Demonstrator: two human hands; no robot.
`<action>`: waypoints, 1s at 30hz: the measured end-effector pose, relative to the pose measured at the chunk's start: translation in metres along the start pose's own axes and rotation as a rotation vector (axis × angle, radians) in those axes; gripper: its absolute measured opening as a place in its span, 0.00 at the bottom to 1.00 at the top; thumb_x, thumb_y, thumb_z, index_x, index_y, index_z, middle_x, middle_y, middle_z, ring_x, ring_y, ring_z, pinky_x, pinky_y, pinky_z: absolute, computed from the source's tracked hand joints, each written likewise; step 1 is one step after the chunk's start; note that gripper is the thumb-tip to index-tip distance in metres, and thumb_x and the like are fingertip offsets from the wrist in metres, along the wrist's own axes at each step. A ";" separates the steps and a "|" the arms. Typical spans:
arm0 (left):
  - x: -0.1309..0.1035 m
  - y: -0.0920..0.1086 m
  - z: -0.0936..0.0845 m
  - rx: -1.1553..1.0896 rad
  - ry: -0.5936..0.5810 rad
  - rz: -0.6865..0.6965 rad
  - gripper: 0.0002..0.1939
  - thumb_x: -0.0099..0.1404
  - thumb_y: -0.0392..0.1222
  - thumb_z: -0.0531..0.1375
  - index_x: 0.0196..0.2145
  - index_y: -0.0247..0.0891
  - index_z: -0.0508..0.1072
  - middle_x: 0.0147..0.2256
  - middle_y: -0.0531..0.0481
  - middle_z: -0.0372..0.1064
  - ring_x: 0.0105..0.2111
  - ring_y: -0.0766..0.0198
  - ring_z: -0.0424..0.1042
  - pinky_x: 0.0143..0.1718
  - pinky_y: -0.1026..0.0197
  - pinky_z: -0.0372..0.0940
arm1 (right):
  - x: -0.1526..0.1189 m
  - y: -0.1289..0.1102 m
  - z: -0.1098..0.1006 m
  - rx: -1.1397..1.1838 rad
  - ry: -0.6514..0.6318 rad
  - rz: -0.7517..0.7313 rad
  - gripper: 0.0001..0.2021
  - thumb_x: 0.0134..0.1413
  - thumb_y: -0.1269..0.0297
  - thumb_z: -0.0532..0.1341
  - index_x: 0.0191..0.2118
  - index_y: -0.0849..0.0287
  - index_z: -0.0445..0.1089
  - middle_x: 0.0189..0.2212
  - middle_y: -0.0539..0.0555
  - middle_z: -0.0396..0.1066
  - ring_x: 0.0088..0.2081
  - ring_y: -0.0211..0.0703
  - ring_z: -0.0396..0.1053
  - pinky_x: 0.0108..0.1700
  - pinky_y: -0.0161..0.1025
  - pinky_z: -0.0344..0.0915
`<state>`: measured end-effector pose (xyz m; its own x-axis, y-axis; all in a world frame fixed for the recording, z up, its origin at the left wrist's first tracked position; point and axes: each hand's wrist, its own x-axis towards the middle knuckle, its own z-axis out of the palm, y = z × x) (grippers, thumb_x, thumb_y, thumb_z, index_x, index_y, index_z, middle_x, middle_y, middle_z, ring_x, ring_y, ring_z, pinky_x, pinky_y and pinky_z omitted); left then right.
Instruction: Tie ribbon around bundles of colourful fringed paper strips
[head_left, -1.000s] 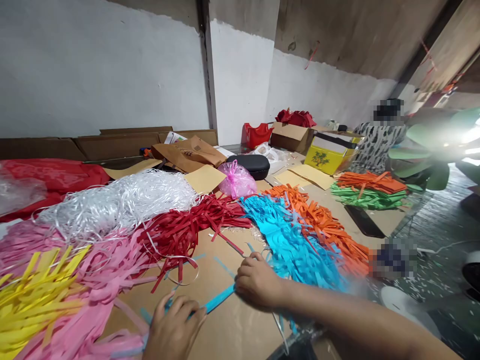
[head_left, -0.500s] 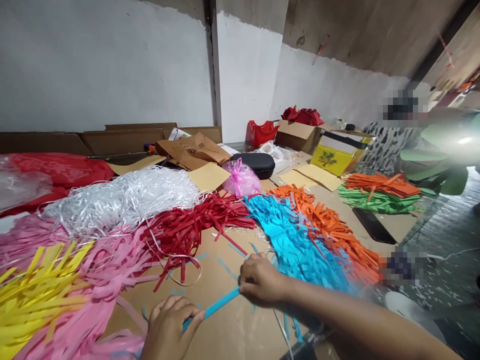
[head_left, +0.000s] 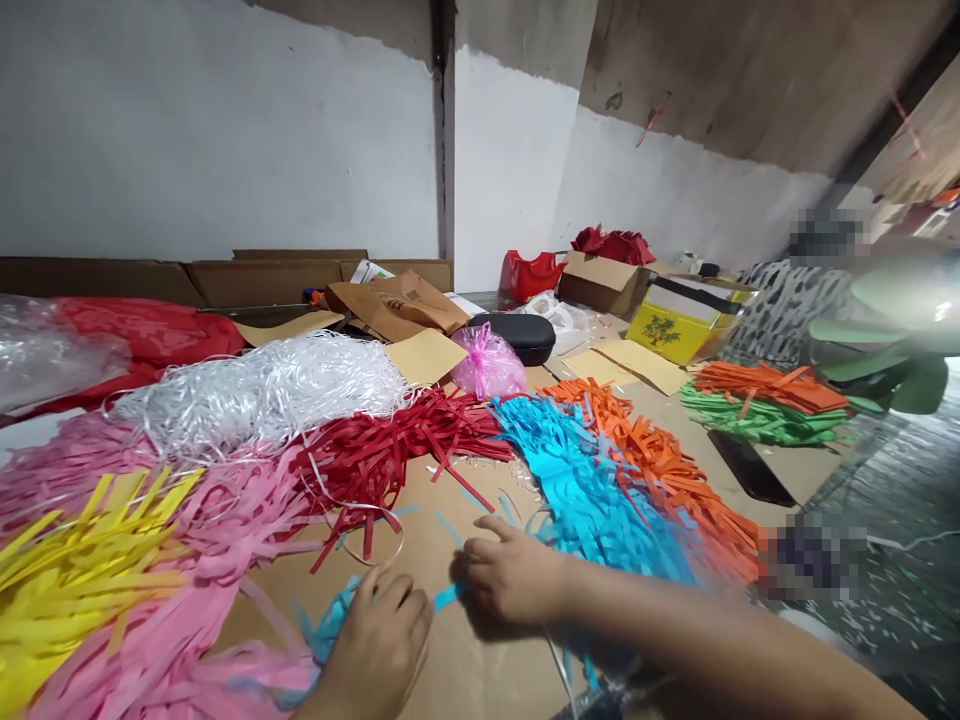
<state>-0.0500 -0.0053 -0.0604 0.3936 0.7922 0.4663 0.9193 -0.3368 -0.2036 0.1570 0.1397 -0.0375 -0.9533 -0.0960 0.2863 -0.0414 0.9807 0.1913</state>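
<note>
Blue strip (head_left: pixel 448 598) runs over brown board (head_left: pixel 480 665) between the hands: left hand (head_left: pixel 384 632) curled around it, seemingly as anchor; right hand (head_left: pixel 514 575) at its other end, fingers half bent, hold hidden, cannot tell. Blue pile (head_left: pixel 581 490) just beside, likely for easy reach.

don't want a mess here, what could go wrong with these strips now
The white string loops close to the left hand and might snag. The blue pile lies against the orange pile, so colours could mix. The blue strip, showing between left and right hand, may crease or slip.
</note>
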 end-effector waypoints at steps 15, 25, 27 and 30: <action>-0.010 0.000 0.000 0.002 0.041 -0.040 0.17 0.66 0.27 0.50 0.35 0.40 0.77 0.31 0.51 0.76 0.39 0.59 0.70 0.56 0.49 0.52 | 0.009 -0.028 0.007 -0.084 0.058 0.118 0.10 0.66 0.69 0.58 0.32 0.61 0.70 0.30 0.52 0.72 0.35 0.45 0.60 0.46 0.51 0.51; -0.016 -0.028 -0.009 -0.216 0.065 -0.039 0.08 0.64 0.34 0.62 0.38 0.47 0.74 0.31 0.63 0.77 0.33 0.66 0.74 0.46 0.55 0.52 | 0.000 -0.012 0.012 0.008 0.038 0.207 0.11 0.69 0.54 0.58 0.44 0.55 0.72 0.38 0.51 0.76 0.40 0.45 0.64 0.45 0.49 0.50; -0.015 -0.028 -0.010 -0.226 0.053 -0.043 0.08 0.64 0.35 0.62 0.38 0.47 0.74 0.31 0.64 0.77 0.33 0.66 0.75 0.47 0.55 0.51 | 0.003 -0.012 0.010 -0.004 0.039 0.133 0.08 0.70 0.61 0.57 0.43 0.56 0.72 0.37 0.50 0.75 0.39 0.45 0.63 0.46 0.49 0.50; -0.021 -0.028 -0.011 -0.232 0.030 -0.066 0.11 0.65 0.33 0.57 0.38 0.50 0.74 0.32 0.63 0.78 0.36 0.63 0.75 0.48 0.53 0.51 | 0.003 -0.011 0.009 0.000 -0.003 0.112 0.10 0.70 0.68 0.54 0.38 0.59 0.72 0.33 0.51 0.74 0.37 0.44 0.62 0.47 0.48 0.50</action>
<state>-0.0836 -0.0180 -0.0547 0.3295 0.8022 0.4980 0.9180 -0.3955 0.0298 0.1520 0.1298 -0.0474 -0.9530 0.0149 0.3027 0.0658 0.9851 0.1586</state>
